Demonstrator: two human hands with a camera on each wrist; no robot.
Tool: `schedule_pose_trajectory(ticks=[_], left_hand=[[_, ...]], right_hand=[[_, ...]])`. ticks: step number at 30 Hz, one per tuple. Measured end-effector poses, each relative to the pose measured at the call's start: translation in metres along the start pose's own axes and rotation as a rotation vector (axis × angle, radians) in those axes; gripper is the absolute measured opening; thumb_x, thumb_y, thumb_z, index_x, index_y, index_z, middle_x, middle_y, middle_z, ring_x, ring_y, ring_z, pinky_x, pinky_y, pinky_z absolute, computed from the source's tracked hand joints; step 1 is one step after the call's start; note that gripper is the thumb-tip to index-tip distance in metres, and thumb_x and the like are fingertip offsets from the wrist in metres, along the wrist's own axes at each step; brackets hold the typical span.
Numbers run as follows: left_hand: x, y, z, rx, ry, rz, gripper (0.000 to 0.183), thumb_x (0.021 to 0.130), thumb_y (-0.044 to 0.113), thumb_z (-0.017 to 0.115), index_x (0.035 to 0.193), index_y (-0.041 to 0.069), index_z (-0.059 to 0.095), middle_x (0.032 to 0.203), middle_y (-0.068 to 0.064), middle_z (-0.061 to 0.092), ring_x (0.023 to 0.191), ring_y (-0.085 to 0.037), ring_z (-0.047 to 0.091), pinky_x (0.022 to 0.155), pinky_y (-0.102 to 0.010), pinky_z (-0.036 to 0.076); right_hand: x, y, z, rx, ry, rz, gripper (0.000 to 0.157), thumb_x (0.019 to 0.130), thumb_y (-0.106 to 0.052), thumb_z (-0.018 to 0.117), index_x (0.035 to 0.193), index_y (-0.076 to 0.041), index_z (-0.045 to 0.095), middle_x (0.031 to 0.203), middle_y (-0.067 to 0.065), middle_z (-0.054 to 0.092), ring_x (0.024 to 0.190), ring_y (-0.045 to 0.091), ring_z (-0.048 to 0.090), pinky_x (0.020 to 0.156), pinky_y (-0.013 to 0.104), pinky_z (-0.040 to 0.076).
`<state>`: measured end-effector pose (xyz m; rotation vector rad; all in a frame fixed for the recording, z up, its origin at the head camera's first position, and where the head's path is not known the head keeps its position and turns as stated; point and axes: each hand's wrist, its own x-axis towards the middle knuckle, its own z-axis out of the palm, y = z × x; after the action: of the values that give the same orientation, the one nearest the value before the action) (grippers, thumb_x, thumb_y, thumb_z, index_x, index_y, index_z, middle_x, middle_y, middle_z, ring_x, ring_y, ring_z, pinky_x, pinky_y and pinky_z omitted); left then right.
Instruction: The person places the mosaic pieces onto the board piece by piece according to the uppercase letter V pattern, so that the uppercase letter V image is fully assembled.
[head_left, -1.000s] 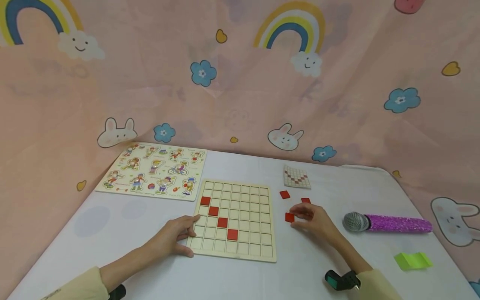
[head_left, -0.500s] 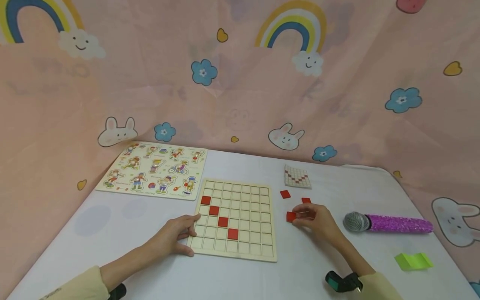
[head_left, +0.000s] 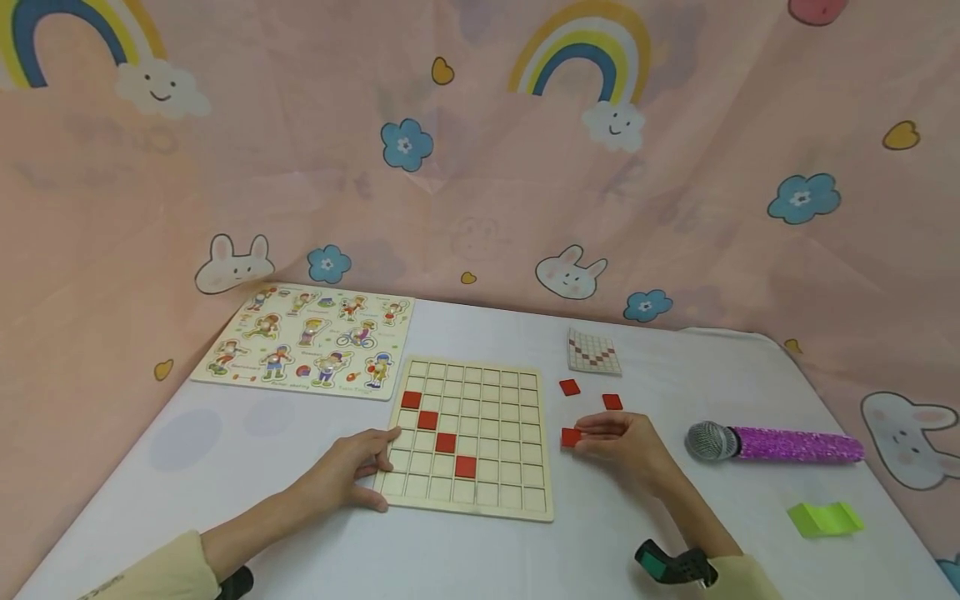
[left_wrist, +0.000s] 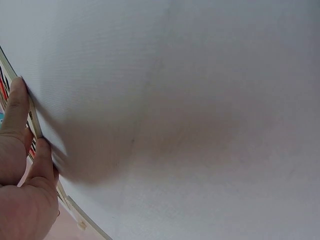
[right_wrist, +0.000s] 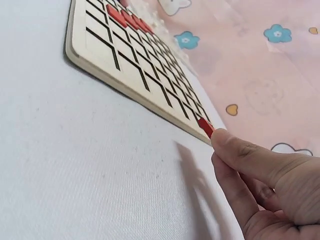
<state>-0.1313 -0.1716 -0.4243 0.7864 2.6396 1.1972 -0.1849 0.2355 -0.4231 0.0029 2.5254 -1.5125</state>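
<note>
A pale wooden grid board point(head_left: 511, 451) lies in the middle of the white table, with several red square tiles point(head_left: 446, 442) forming a diagonal in its cells. At the board's lower left edge, my left hand point(head_left: 356, 467) holds the rim with its fingers and thumb. Just right of the board, my right hand point(head_left: 626, 446) pinches a red square tile point(head_left: 570, 437) between thumb and fingers. That pinched tile point(right_wrist: 205, 127) appears raised over the table in the right wrist view. Beyond this hand lie two loose red tiles, one to the left point(head_left: 570, 387) and another to the right point(head_left: 612, 402).
A small pattern card point(head_left: 594, 352) lies behind the loose tiles. To the right are a purple glittery microphone point(head_left: 774, 443) and a bright green block point(head_left: 826, 520). A picture puzzle board point(head_left: 307, 342) sits at the back left, before a pink printed backdrop point(head_left: 480, 200).
My right hand has shifted slightly left toward the grid board with the red tile, uncovering more of the loose tile behind it. My left hand stays on the board's edge.
</note>
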Motion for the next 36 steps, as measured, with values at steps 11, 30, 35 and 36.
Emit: schedule_pose_trajectory(ticks=[11,30,35,36], left_hand=[[0.0,-0.001,0.0,-0.011,0.003,-0.008,0.039,0.059,0.013,0.088,0.081,0.009,0.055,0.137,-0.028,0.048,0.124,-0.047,0.045,0.099,-0.042,0.043],[-0.001,0.001,0.001,-0.033,0.008,-0.01,0.039,0.059,0.012,0.087,0.082,0.008,0.056,0.137,-0.028,0.047,0.125,-0.047,0.045,0.097,-0.038,0.047],[-0.001,0.002,0.0,0.005,0.009,-0.004,0.039,0.058,0.015,0.087,0.082,0.009,0.057,0.137,-0.025,0.049,0.125,-0.044,0.046,0.099,-0.043,0.044],[-0.001,0.002,0.0,0.012,0.008,-0.005,0.039,0.058,0.015,0.087,0.083,0.01,0.057,0.137,-0.025,0.049,0.125,-0.044,0.046,0.099,-0.043,0.043]], right_hand=[[-0.004,-0.006,0.019,0.064,-0.012,0.036,0.043,0.076,-0.014,0.081,0.113,0.001,0.067,0.105,0.011,0.071,0.097,0.02,0.068,0.086,0.028,0.055],[-0.008,-0.021,0.056,0.214,-0.04,-0.013,0.042,0.076,-0.008,0.08,0.113,0.006,0.065,0.102,0.014,0.071,0.093,0.022,0.069,0.085,0.024,0.054],[-0.006,-0.023,0.066,0.178,-0.054,-0.057,0.041,0.076,-0.01,0.08,0.111,0.005,0.066,0.1,0.014,0.071,0.092,0.021,0.069,0.082,0.024,0.056],[-0.006,-0.024,0.068,0.17,-0.058,-0.07,0.04,0.076,-0.01,0.08,0.111,0.005,0.066,0.1,0.014,0.071,0.091,0.021,0.07,0.081,0.024,0.056]])
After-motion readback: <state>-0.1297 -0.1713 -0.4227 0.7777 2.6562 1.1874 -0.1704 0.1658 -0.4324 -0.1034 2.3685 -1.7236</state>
